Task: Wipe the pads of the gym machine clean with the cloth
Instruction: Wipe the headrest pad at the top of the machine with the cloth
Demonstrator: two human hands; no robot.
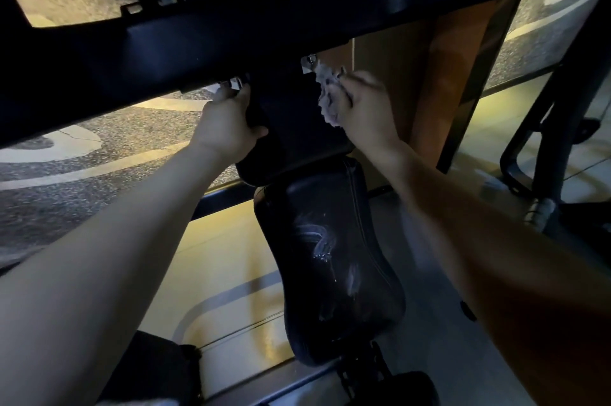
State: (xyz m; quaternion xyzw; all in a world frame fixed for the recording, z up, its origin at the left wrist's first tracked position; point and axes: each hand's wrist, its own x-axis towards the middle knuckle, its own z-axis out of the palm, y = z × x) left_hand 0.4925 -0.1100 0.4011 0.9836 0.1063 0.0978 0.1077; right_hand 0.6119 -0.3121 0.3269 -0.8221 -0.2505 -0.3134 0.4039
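Holding one cloth [327, 96], right hand [367, 106] touches upper pad [294, 131] of two.

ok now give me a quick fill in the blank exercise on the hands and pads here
1. The right hand holds a ____ against the upper pad.
2. The left hand grips that pad's ____ edge.
3. The streaked seat pad sits ____ the upper pad.
Missing words: cloth; left; below.

No lettering, label, brand mark, number or sign legible on the black pads [330, 257], the cloth [329, 98], the machine frame [231, 35] or the floor [66, 180].
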